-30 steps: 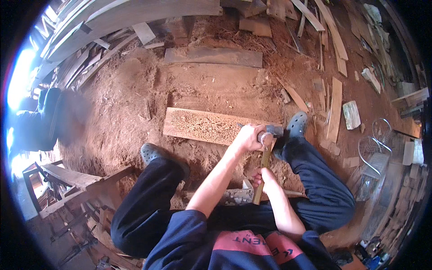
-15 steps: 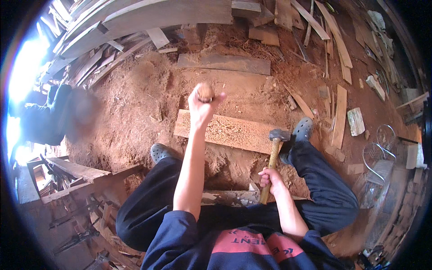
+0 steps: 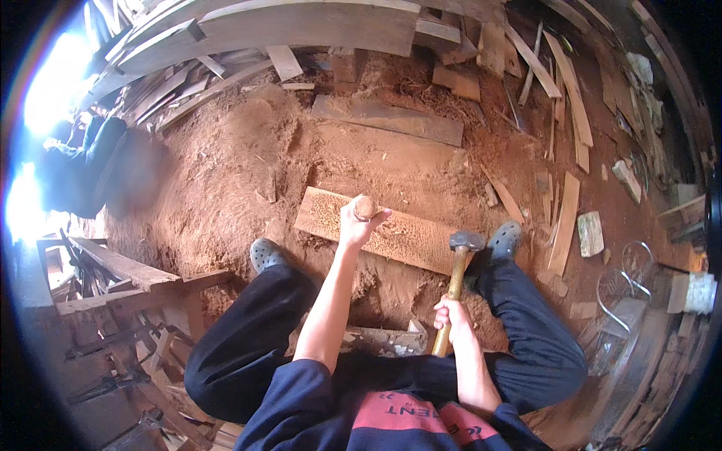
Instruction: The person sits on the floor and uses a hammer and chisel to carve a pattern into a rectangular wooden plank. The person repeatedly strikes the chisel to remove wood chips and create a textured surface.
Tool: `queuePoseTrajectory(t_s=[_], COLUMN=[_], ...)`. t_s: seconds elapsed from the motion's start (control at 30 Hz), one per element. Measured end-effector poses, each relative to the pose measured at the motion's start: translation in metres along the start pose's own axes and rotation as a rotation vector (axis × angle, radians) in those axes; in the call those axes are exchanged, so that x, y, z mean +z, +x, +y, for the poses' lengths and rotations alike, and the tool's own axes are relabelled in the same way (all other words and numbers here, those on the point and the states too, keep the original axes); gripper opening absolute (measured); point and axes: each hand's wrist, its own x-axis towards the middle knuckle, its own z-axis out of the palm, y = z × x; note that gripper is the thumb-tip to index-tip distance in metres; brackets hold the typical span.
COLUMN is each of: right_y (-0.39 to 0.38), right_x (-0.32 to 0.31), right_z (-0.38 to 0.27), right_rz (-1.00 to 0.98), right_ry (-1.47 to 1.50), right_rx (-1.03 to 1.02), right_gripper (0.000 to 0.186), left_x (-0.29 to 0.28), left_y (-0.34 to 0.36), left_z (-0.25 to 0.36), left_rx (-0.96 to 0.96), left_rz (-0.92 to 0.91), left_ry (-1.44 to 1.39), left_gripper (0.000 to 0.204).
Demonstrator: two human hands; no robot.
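My left hand (image 3: 353,224) is closed round a tool with a round, wooden-looking top (image 3: 365,207), held end-up over a pale plank (image 3: 421,242); its lower end is hidden. The plank lies crosswise on the dirt, its face covered in many small dark marks. My right hand (image 3: 452,322) grips the long yellowish wooden handle of a hammer (image 3: 467,242), whose dark metal head is up near the plank's right end. My shod feet rest on either side of the plank.
Scrap boards (image 3: 301,22) pile along the back, and loose strips (image 3: 565,218) lie at the right by a pale block (image 3: 590,233) and a wire frame (image 3: 624,278). A wooden structure (image 3: 128,278) stands at left, below a blurred dark bundle (image 3: 98,169). A darker board (image 3: 391,120) lies beyond the plank.
My left hand left the hammer head, rose up and leftward with the round-topped tool, then came down over the plank. My right hand still holds the hammer, slightly lower in the picture.
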Motion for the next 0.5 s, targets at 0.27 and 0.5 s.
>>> queuePoseTrajectory(t_s=[0.27,0.5], right_y=[-0.046,-0.080], right_x=[0.026,0.079], right_z=[-0.021,-0.041], right_rz=[0.043,0.135], right_ry=[-0.604,-1.151], right_rx=[-0.487,-0.897], right_gripper=[0.018,0.030], left_x=[-0.003,0.003], left_y=[-0.002,0.000], left_z=[0.000,-0.021], left_rx=[0.081,0.202], left_rz=[-0.017,-0.018], left_ry=[0.117,0.064], left_gripper=[0.037,0.027])
